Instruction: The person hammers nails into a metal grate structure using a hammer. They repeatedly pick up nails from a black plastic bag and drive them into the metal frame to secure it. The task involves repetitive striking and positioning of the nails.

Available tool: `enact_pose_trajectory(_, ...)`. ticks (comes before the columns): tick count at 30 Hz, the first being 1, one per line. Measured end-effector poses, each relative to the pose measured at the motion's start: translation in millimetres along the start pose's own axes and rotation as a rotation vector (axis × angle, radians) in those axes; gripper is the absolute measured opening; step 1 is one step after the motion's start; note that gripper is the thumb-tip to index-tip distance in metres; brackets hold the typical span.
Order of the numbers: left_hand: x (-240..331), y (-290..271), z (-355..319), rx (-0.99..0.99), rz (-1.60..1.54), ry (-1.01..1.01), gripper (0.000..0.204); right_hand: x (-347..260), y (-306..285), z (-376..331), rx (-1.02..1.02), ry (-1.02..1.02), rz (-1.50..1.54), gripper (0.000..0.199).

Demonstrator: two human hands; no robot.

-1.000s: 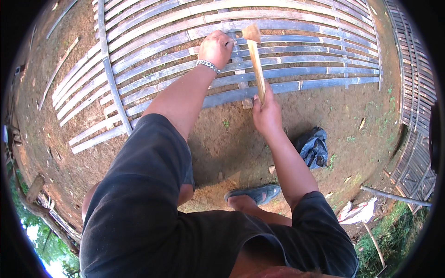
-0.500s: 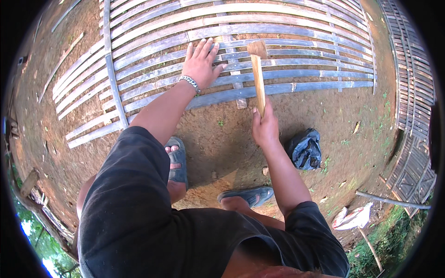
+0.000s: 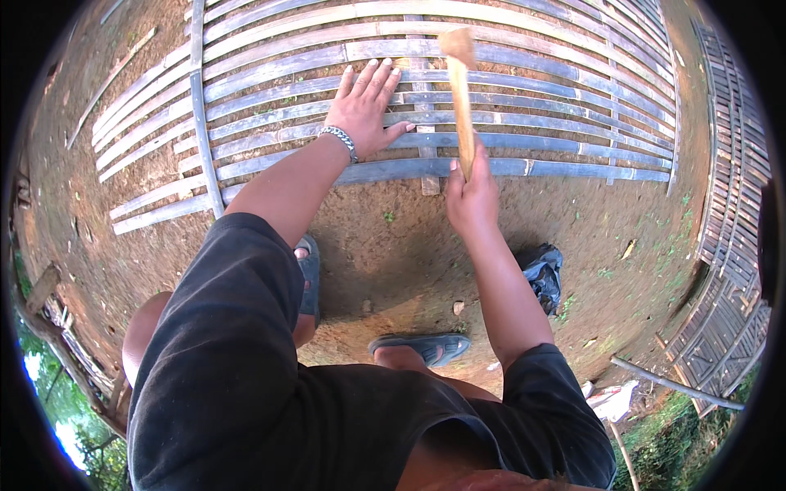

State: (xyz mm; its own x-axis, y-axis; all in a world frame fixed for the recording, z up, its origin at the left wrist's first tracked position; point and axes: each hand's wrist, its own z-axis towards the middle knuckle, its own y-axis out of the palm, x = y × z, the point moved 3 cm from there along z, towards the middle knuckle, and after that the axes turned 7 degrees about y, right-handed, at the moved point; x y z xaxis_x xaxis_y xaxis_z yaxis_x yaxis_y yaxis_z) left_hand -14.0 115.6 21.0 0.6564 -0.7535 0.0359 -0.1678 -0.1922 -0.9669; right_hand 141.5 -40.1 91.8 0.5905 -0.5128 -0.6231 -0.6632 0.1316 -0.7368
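Note:
My left hand [image 3: 365,110], with a chain bracelet at the wrist, lies spread on the slats of a bamboo lattice [image 3: 311,112]. Its fingers point away from me. In my right hand [image 3: 472,196] is a wooden mallet [image 3: 461,106], gripped near the lower end of its pale handle. The mallet's head [image 3: 457,47] is slightly blurred and appears over the slats, right of my left hand. A crosspiece [image 3: 426,147] runs under the slats between my two hands.
A black plastic bag [image 3: 543,277] lies on the bare soil right of my right forearm. My sandalled feet [image 3: 422,348] stand at the near side. Far right is a woven bamboo panel [image 3: 725,196], with a pole [image 3: 675,383] and a white sack [image 3: 614,401] nearby.
My right hand and the mallet have moved a little farther away over the lattice. My left hand stays spread on the slats. The whole view has shifted slightly.

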Motion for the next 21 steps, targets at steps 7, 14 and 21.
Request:
enact_pose_trajectory(7, 2, -2, 1, -0.027, -0.012, 0.014, 0.091, 10, 7, 15, -0.284, 0.251, -0.227, 0.056)
enact_pose_trajectory(14, -2, 2, -1, 0.020, -0.057, 0.022, 0.093, 0, -5, 4, 0.128, -0.086, 0.029, 0.056)
enact_pose_trajectory(21, -2, 2, 0, 0.007, -0.054, 0.032, 0.094, 18, 16, 8, -0.122, 0.217, -0.107, 0.055)
